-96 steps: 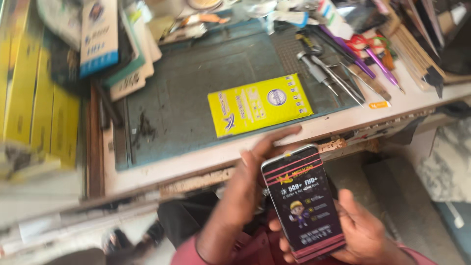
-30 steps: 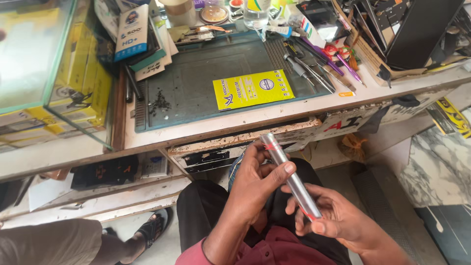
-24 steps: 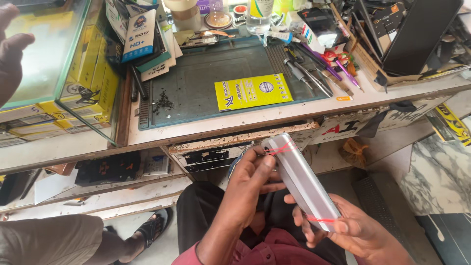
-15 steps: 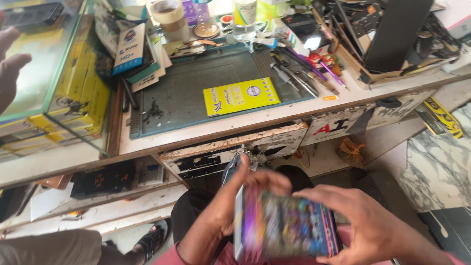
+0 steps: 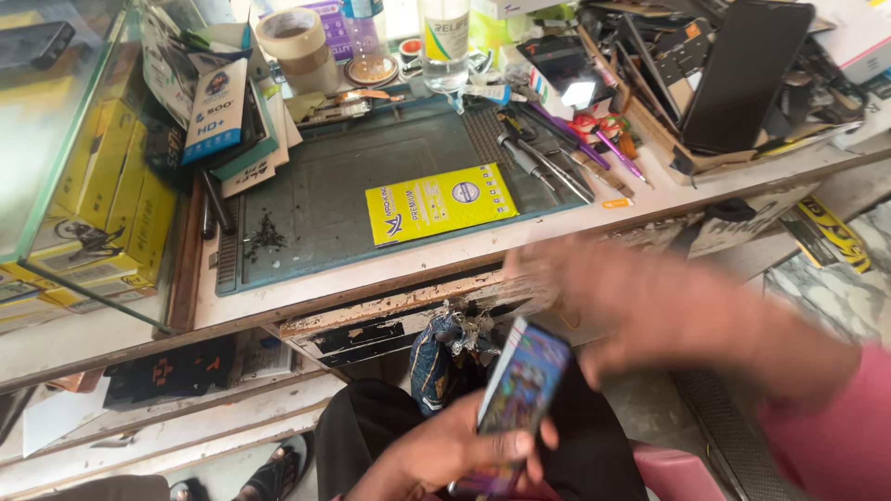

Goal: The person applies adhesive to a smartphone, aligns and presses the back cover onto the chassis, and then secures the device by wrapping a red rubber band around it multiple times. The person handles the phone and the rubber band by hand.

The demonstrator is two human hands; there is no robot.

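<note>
My left hand [image 5: 432,455] is low over my lap and grips a smartphone [image 5: 522,390] by its lower half. The phone is tilted, its lit, colourful screen facing right. My right hand [image 5: 650,311] is off the phone and hovers just right of and above it, at the workbench's front edge [image 5: 390,269]. It is smeared by motion blur, and nothing shows in it. A yellow flat packet [image 5: 441,199] lies on the dark green work mat [image 5: 353,176] beyond both hands.
Screwdrivers and tweezers [image 5: 548,158] lie at the mat's right, with dark phones and screens [image 5: 747,70] piled behind. A tape roll [image 5: 290,32], a bottle [image 5: 445,37] and a blue box [image 5: 215,111] stand at the back. A glass case [image 5: 56,121] is left. A sandalled foot [image 5: 278,475] shows below.
The phone went from edge-on in both hands to screen showing. My right hand has now let go of it and swung up to the right; my left hand alone keeps it.
</note>
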